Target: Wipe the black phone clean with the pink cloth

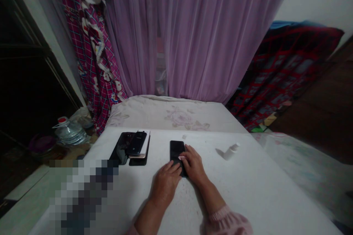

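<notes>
A black smartphone [176,148] lies flat on the white cloth in front of me, its long side pointing away. My left hand [167,181] grips its near left edge, fingers bent over the dark surface. On the right side, my right hand [194,163] curls over the phone and pinches a small pale pinkish piece [182,158] against it. What that piece is made of is too small to tell. A tiny whitish scrap [184,137] lies just beyond the phone's far end.
Several phones [138,143] are stacked and overlapping at the left, some dark, one pale. A small white bottle [233,150] stands at the right. Purple curtains [204,36] hang behind the cloth-covered table [234,191]. A large clear water jug [68,132] sits on the floor at left.
</notes>
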Tool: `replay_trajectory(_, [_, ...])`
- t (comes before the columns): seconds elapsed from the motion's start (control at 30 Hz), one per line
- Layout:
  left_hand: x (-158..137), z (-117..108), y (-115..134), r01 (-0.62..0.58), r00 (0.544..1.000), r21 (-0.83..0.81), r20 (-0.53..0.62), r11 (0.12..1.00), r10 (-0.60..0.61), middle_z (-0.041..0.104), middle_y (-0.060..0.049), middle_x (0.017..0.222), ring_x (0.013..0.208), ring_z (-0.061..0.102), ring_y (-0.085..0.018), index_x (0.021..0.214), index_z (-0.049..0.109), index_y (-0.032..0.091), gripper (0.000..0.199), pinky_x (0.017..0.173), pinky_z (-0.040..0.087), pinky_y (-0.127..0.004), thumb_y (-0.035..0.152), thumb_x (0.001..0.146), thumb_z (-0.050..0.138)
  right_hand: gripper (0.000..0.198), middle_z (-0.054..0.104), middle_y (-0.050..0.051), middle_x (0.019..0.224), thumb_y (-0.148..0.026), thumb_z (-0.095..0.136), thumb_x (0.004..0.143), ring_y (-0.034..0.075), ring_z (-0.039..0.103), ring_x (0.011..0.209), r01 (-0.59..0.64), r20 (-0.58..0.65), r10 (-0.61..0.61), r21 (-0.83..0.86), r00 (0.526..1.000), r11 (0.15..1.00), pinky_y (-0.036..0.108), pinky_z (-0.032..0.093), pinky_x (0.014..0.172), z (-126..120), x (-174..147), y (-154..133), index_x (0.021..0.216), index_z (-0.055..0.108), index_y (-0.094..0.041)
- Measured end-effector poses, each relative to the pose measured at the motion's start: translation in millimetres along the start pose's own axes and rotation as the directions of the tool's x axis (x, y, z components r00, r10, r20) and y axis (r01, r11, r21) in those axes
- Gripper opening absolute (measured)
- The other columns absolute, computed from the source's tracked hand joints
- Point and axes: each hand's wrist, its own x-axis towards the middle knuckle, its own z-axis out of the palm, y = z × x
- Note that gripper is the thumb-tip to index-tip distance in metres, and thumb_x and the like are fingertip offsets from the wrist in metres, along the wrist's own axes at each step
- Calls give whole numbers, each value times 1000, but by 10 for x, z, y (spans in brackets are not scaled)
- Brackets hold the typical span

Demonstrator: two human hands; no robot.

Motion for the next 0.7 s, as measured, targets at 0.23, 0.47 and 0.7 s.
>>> replay_trajectory(0.23, [-3,25,-2,-12,997,10,-80,1000,13,72,-2,114,116,61,-23,110,69,24,23,98,53,-39,18,89,61,21,55,11,137,-29,52,87,27,47,130,-44,89,48,-50,995,998,46,37,103,-29,57,-34,89,73,-23])
replay_trajectory(0.47, [-2,20,2,7,997,-3,-74,1000,-7,72,-1,115,114,63,-24,109,71,24,25,96,54,-40,15,86,64,20,64,6,125,-25,51,90,22,52,123,-152,58,156,-80,986,985,41,35,100,60,401,-144,91,72,-26])
replay_trajectory(0.7, [-5,-16,17,0,998,3,-65,1000,0,71,-2,116,115,62,-24,110,70,22,26,96,54,-40,15,86,65,19,72,4,99,-28,54,90,21,61,99,-211,80,226,-169,971,963,32,39,87,102,689,-80,90,73,-24])
